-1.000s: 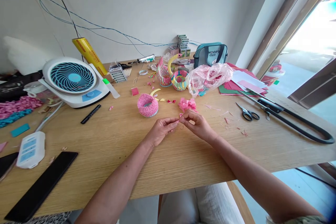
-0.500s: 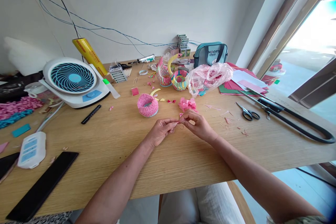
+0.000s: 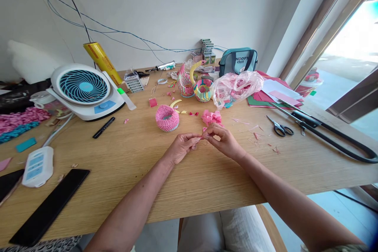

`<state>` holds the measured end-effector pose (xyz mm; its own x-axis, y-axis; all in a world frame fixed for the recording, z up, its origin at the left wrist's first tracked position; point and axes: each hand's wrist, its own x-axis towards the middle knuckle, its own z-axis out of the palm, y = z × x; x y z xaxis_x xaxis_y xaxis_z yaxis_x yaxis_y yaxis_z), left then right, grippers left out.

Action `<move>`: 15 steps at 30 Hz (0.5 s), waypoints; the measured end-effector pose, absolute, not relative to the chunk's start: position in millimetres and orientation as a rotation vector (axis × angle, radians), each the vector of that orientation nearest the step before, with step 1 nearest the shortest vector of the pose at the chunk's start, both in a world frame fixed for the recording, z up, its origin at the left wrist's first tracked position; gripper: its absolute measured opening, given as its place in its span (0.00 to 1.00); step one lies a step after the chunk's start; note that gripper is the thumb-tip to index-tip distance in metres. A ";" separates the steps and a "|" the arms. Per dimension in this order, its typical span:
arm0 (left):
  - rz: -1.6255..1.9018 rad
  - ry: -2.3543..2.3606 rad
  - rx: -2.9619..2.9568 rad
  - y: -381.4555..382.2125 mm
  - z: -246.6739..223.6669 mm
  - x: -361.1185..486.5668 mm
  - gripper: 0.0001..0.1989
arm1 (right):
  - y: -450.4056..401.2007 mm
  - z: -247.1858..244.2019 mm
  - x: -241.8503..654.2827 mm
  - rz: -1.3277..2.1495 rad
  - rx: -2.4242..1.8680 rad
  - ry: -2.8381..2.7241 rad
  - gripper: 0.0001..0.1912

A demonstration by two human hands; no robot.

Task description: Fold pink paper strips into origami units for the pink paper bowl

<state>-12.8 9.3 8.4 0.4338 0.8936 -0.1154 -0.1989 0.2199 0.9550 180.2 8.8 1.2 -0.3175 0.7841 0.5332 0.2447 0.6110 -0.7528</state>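
Note:
My left hand (image 3: 184, 147) and my right hand (image 3: 223, 140) meet above the near middle of the table, fingertips pinched on one small pink paper piece (image 3: 202, 138). Most of that piece is hidden by the fingers, so its folds cannot be made out. Just beyond my right hand lies a pile of pink paper strips (image 3: 211, 117). A round pink basket of folded paper pieces (image 3: 167, 118) stands beyond my left hand, with a curved yellow paper piece (image 3: 176, 103) behind it. Small yellow and red paper pieces (image 3: 193, 113) lie between basket and pile.
Two swan-like paper baskets (image 3: 202, 89) stand behind, beside a plastic bag (image 3: 236, 86) and a blue bag (image 3: 238, 62). Scissors (image 3: 280, 126) and a long black-handled tool (image 3: 330, 132) lie right. A fan (image 3: 85, 90), marker (image 3: 103, 127) and power strip (image 3: 38, 167) are left.
The whole view has shifted slightly, so the table items appear a little further right. Both hands keep the same pinch on the pink paper piece.

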 end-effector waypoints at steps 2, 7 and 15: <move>0.873 0.799 1.082 9.5 7.9 -12.9 0.14 | 8.6 1.4 180.3 0.676 -0.819 -1.871 0.09; 0.856 0.792 1.072 10.0 5.4 -12.9 0.13 | 9.2 0.2 180.3 0.647 -0.789 -1.896 0.09; 0.844 0.809 1.043 10.3 2.3 -13.0 0.15 | 8.7 -1.6 180.1 0.608 -0.735 -1.927 0.09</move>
